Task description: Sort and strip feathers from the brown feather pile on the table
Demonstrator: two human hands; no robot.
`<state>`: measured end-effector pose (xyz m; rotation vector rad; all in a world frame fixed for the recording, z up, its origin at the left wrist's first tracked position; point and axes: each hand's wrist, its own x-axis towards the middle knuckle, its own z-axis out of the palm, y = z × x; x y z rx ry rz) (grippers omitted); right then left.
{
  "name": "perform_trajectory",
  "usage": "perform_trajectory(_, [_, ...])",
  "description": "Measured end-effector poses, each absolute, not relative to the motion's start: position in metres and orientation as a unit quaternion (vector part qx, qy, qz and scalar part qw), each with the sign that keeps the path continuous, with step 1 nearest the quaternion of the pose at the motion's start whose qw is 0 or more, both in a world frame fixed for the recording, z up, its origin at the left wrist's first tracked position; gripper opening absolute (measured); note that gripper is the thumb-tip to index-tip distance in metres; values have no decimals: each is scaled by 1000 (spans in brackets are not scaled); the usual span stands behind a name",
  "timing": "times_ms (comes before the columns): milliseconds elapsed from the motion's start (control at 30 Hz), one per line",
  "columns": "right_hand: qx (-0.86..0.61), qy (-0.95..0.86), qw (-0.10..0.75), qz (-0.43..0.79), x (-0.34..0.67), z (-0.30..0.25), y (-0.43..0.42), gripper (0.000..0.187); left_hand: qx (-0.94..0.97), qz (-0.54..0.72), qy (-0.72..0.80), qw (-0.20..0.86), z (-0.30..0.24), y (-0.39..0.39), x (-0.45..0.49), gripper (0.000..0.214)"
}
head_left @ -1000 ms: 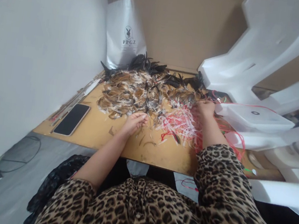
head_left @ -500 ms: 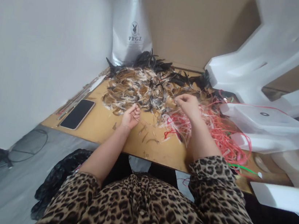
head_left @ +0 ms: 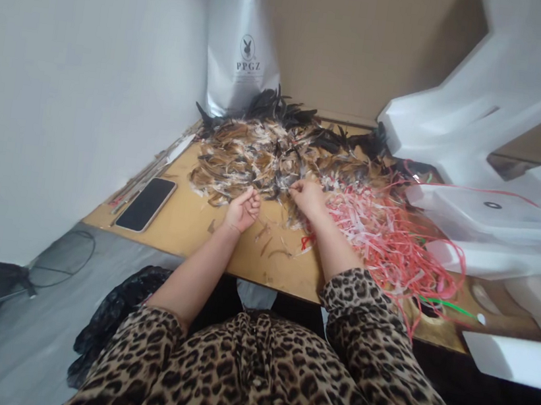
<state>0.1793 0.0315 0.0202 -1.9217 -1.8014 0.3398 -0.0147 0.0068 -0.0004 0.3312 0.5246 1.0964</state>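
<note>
A wide heap of brown, cream and black feathers [head_left: 236, 158] covers the back of the wooden table. My left hand [head_left: 244, 210] is at the heap's front edge, palm turned up and fingers curled closed; whatever it holds is too small to make out. To its right, my right hand [head_left: 309, 199] reaches over the front of the feathers with thumb and forefinger pinched together. What lies between those fingertips is unclear. Beside my right forearm spreads a tangle of red, pink and white strips [head_left: 380, 237]. Some loose feathers [head_left: 265, 242] lie on the tabletop between my forearms.
A phone [head_left: 146, 204] lies at the table's left. Behind the feathers stands a silver-white bag [head_left: 244, 46] against the brown wall. White foam-like pieces [head_left: 463, 102] and a white box [head_left: 493, 212] crowd the right. A black plastic bag [head_left: 110, 321] sits low at left.
My right hand has moved left and nearer to my left hand, still pinched. My left hand stays closed in about the same place. The view has shifted slightly.
</note>
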Motion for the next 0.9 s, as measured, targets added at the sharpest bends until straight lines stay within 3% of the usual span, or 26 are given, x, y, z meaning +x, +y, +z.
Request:
perform_trajectory(267, [-704, -675, 207, 73, 177, 3, 36, 19, 197, 499, 268, 800, -3, 6, -12, 11])
perform_trajectory(600, [-505, -772, 386, -4, 179, 8, 24, 19, 282, 463, 294, 787, -11, 6, -9, 13])
perform_trajectory(900, [-414, -831, 364, -72, 171, 19, 11, 20, 237, 391, 306, 835, -6, 5, -10, 32])
